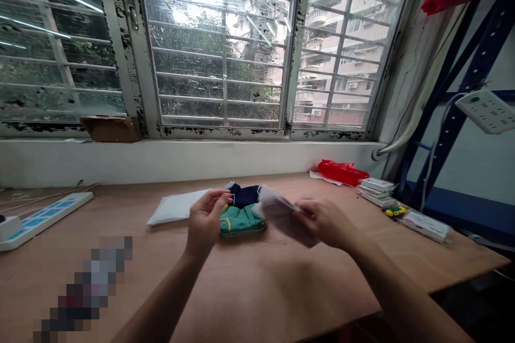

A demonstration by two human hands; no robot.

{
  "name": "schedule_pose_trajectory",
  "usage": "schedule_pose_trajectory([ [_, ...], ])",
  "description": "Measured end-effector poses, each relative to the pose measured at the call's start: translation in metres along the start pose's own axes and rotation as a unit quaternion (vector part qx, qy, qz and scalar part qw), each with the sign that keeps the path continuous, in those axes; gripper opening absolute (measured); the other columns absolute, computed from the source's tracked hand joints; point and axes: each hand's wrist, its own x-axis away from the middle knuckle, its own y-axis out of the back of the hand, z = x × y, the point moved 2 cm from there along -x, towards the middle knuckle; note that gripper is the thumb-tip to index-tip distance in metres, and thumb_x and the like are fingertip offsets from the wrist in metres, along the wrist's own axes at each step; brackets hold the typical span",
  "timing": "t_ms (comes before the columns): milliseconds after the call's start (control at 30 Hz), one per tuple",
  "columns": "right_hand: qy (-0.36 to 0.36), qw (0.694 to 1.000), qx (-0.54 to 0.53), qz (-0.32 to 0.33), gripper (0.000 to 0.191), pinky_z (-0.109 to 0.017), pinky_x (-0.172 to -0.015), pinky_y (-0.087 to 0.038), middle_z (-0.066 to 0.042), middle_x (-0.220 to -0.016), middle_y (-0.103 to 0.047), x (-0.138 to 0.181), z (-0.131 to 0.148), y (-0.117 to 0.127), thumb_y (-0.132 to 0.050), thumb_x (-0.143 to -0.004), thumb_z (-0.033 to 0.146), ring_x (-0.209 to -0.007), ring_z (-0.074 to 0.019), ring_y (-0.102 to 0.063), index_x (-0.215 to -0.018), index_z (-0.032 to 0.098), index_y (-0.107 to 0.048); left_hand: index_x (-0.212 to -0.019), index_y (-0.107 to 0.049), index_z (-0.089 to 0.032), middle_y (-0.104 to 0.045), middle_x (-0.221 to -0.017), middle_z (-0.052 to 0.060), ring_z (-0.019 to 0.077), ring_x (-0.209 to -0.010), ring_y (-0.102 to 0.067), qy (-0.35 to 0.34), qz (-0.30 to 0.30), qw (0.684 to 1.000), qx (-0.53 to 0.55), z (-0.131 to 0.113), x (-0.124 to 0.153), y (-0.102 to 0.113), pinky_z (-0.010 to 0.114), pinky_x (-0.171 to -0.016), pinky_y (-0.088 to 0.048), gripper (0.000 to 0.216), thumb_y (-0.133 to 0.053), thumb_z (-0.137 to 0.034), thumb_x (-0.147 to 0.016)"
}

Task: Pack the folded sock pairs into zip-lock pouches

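My right hand [322, 220] grips a thin grey-white limp piece [284, 214], smeared by motion, so I cannot tell if it is cloth or plastic. Opposite it, my left hand [207, 217] is raised with thumb and fingertips pinched together; whether anything small is between them does not show. Beyond the hands, a green folded garment [243, 220] with yellow trim lies on the table. Touching its far side is a navy folded garment [247, 195] with pale edging. A flat white packet [175, 208] lies behind my left hand, partly covered by it.
On the wooden table [241, 289] are a power strip [52, 220] at left, a red plastic bag [341, 171], stacked small boxes [376, 190], a yellow-and-dark item [394, 211] and a long packaged box [426, 225] at right. A blue metal rack [462, 86] stands beyond the right edge.
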Motion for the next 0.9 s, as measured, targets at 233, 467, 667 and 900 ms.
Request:
schedule_pose_trajectory([
  [233,-0.124,0.970,0.210,-0.021,0.023,-0.032,-0.066,-0.044,-0.009,-0.118,-0.064,0.053,-0.132,-0.035,-0.047,-0.090,0.031,-0.087,-0.0236,-0.063,-0.099,0.024,-0.067,-0.086,-0.066,-0.017,-0.066,-0.084,0.005,0.0188,-0.074,-0.060,0.011,-0.074,0.971,-0.227,0.090,-0.030,0.071,0.029,-0.065,-0.049,0.028,-0.058,-0.043,-0.080],
  [467,-0.118,0.978,0.174,0.006,0.040,-0.042,-0.100,-0.040,-0.013,-0.124,-0.061,0.081,-0.200,-0.087,-0.038,-0.095,0.046,-0.113,-0.0285,-0.056,-0.104,0.022,-0.068,-0.109,-0.060,-0.019,-0.061,-0.113,0.009,0.0242,-0.106,-0.058,-0.100,0.101,0.944,-0.299,0.108,-0.015,0.066,0.037,-0.086,-0.052,0.031,-0.057,-0.038,-0.084],
  [667,-0.184,0.958,0.221,0.004,0.039,-0.046,-0.089,-0.042,-0.017,-0.120,-0.061,0.063,-0.200,-0.079,-0.042,-0.092,0.045,-0.107,-0.0326,-0.057,-0.107,0.019,-0.067,-0.120,-0.059,-0.026,-0.052,-0.139,0.008,0.0303,-0.132,-0.042,-0.221,0.302,0.844,-0.383,0.099,-0.003,0.052,0.049,-0.109,-0.035,0.047,-0.067,-0.021,-0.073],
  [900,-0.028,0.994,0.084,-0.060,0.026,-0.039,-0.086,-0.043,-0.012,-0.107,-0.062,-0.014,-0.074,-0.074,-0.053,-0.089,0.044,-0.097,-0.0263,-0.056,-0.093,0.018,-0.060,-0.107,-0.067,-0.026,-0.058,-0.133,0.007,0.0293,-0.127,-0.048,-0.210,0.298,0.843,-0.396,0.107,-0.005,0.054,0.049,-0.106,-0.039,0.032,-0.061,-0.016,-0.077],
])
